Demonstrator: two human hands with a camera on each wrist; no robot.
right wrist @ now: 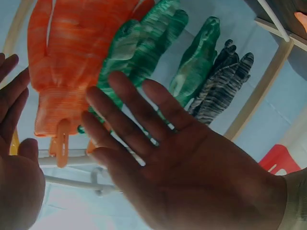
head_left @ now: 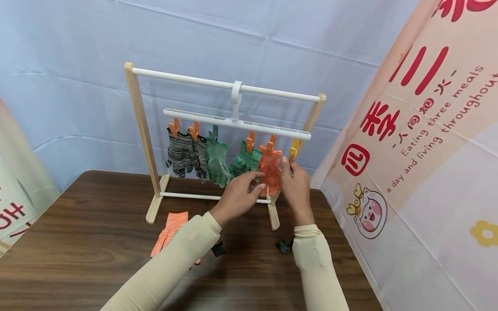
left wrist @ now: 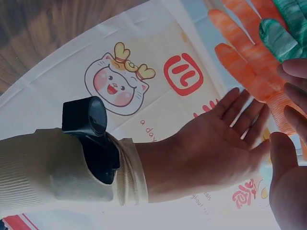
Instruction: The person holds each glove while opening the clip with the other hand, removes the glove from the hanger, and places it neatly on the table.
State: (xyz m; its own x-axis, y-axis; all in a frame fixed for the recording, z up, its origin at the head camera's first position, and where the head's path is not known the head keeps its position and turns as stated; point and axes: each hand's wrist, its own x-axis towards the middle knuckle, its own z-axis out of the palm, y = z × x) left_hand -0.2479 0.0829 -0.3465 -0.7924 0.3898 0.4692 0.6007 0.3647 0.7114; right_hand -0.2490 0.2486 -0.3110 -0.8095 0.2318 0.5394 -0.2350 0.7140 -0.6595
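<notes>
1. We are seeing the left hand (head_left: 239, 196) hovering in front of the lower part of the hanging orange glove (head_left: 269, 166), its grip standing wide and its fingers lying loosely extended; we are not able to tell whether the fingertips are touching the fabric.
2. We are finding the right hand (head_left: 296, 185) at the other edge of that glove, its grip also standing wide; its palm is showing in the left wrist view, and we cannot tell whether its thumb is making contact.
3. We are watching the orange glove hanging between both hands, cuff up, an orange clip (head_left: 271, 144) gripping the cuff.
4. Just right of it, we are noticing a yellow clip (head_left: 294, 149) hanging near the end of the white hanger (head_left: 202, 117).
5. Leftward, we are seeing two green gloves (head_left: 218, 162) hanging, then grey striped gloves (head_left: 180, 151).
6. We are observing a wooden-posted rack (head_left: 142, 125) bearing the hanger on its white rail (head_left: 186, 79).
7. On the brown table (head_left: 78, 242), we are seeing orange fabric (head_left: 171, 226) lying partly behind the left sleeve (head_left: 171, 263).
</notes>
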